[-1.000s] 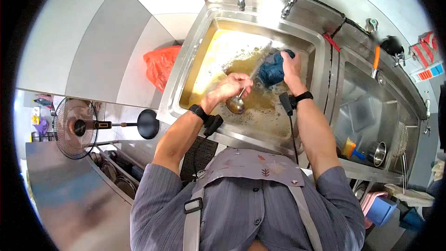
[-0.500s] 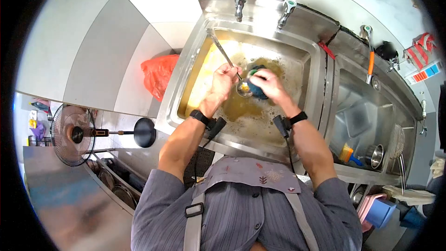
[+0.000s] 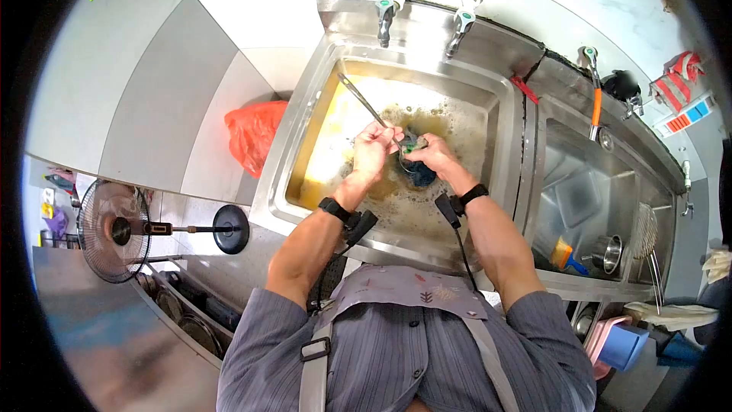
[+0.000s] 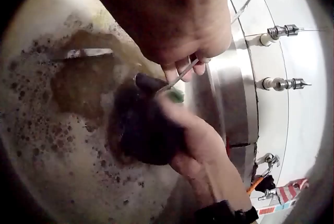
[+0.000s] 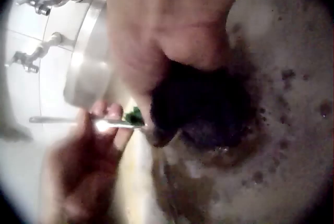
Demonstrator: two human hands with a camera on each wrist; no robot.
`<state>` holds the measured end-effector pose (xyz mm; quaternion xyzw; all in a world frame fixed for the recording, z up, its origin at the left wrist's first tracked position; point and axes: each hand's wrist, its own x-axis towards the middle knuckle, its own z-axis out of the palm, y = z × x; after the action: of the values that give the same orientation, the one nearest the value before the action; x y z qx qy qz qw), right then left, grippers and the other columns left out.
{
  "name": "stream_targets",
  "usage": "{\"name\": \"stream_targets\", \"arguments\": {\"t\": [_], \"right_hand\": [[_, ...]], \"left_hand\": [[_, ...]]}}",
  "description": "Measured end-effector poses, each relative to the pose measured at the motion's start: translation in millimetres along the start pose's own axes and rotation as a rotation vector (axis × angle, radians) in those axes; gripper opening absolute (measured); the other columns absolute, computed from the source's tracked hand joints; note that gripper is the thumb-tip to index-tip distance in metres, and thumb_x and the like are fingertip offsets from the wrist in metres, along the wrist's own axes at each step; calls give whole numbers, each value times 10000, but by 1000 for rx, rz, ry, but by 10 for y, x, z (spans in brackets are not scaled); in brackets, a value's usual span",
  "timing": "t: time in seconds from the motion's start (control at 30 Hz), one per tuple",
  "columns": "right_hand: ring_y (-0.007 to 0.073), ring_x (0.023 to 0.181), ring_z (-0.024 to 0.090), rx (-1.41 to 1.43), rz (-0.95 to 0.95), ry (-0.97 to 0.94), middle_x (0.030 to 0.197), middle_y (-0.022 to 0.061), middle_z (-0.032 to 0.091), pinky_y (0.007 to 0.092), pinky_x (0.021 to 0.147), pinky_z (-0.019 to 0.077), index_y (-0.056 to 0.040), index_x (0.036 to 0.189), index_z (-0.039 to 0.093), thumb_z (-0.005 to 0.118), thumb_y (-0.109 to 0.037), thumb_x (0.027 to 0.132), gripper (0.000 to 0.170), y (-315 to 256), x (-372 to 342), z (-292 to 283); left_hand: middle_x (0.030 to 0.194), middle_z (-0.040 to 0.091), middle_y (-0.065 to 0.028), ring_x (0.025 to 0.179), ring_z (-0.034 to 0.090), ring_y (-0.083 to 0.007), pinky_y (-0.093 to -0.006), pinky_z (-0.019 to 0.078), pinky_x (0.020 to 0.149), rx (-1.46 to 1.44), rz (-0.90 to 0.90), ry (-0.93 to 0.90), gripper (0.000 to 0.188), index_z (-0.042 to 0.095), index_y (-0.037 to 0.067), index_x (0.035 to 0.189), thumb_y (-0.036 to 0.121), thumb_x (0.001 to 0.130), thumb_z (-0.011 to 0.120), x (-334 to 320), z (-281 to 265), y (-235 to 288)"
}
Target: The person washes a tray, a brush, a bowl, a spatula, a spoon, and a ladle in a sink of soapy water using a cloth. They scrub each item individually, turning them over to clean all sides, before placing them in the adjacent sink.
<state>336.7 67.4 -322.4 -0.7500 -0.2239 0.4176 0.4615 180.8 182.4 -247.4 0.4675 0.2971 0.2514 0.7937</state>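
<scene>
Over the soapy water of the left sink basin [image 3: 268,206], the left hand [image 3: 371,149] grips a long-handled metal ladle [image 3: 358,96] by its handle, close to the bowl end. The handle slants up toward the back left. Beside it the right hand [image 3: 438,157] holds a dark blue cloth [image 3: 420,175] against the ladle's lower end, hiding most of the bowl. A bit of green [image 5: 134,114] shows by the cloth in the right wrist view. The left wrist view shows the handle crossing the left fingers, with the right hand [image 4: 195,135] around the dark cloth [image 4: 143,125].
Two taps [image 3: 385,19] stand behind the basin. To the right, a second basin holds a brush [image 3: 563,253], a small metal pot [image 3: 608,253] and a wire strainer [image 3: 646,233]. An orange-red bag [image 3: 254,136] lies left of the sink, and a fan [image 3: 114,230] stands farther left.
Both hands have come together at the ladle's lower end. The ladle has swung so its handle points back left, and the cloth has moved left and down from the right side onto it.
</scene>
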Motion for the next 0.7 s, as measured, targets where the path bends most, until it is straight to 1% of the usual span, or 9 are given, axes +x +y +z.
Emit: {"name": "stream_targets", "arguments": {"t": [0.1,0.17,0.2,0.3,0.33,0.43,0.47,0.57,0.7], "right_hand": [[347,1107,660,-248,-105,33,1203,262,668,423,900,529,98,1342,529,824,-188,732,735,84,18,-27],[392,938,687,-505,-260,141,1058,259,692,470,781,543,94,1169,594,727,-119,787,458,93,38,-32],[392,938,687,-503,-263,141,1058,259,692,470,781,543,94,1169,594,727,-119,787,458,-71,-79,-44],[411,948,681,-694,-113,152,1018,269,676,486,810,543,23,1130,575,741,-114,787,405,-510,-432,-78],[426,973,672,-720,-265,211,1043,270,676,494,825,539,14,1149,572,732,-125,791,417,-376,-376,-78],[460,1003,643,-745,-522,256,1085,263,672,526,852,521,6,1153,576,684,-98,806,378,-320,-415,-99],[479,1008,622,-743,-622,249,1101,257,667,551,865,506,7,1137,584,644,-59,817,332,-383,-469,-116],[456,1021,646,-632,-669,336,1108,245,678,505,883,534,0,1156,596,728,-122,783,414,-379,-412,-151],[449,1031,658,-529,-634,438,1107,245,690,482,890,539,2,1167,622,761,-153,772,447,-371,-373,-197]], "left_hand": [[1045,756,-103,923,726,-190,-291,577,771,-37,-27,26,59,677,60,1016,109,1011,645,7,-119,-43],[909,755,-115,861,729,-196,-333,577,753,584,-84,-112,132,699,36,960,168,959,702,-12,-307,-21],[806,729,-154,807,736,-281,-422,575,745,1115,52,-127,184,716,27,933,210,924,704,-171,-280,108],[820,719,-198,814,722,-384,-498,568,755,1511,398,-302,190,707,32,967,213,946,654,-509,-111,336],[845,727,-205,843,704,-434,-521,564,762,1521,626,-278,209,699,37,979,222,969,604,-491,-95,348],[863,724,-221,862,712,-423,-535,558,797,1709,643,-277,271,681,21,989,268,995,571,-308,-200,347],[896,722,-235,879,705,-435,-544,543,837,1711,261,-350,328,691,6,1003,303,1012,552,-213,-213,320],[924,727,-243,891,697,-444,-534,533,865,1468,-58,-459,355,705,-4,1034,313,1023,544,-33,-364,90],[882,728,-214,852,709,-361,-480,534,834,1154,-91,-262,391,733,-8,987,339,1003,554,-231,-231,-167]]}}
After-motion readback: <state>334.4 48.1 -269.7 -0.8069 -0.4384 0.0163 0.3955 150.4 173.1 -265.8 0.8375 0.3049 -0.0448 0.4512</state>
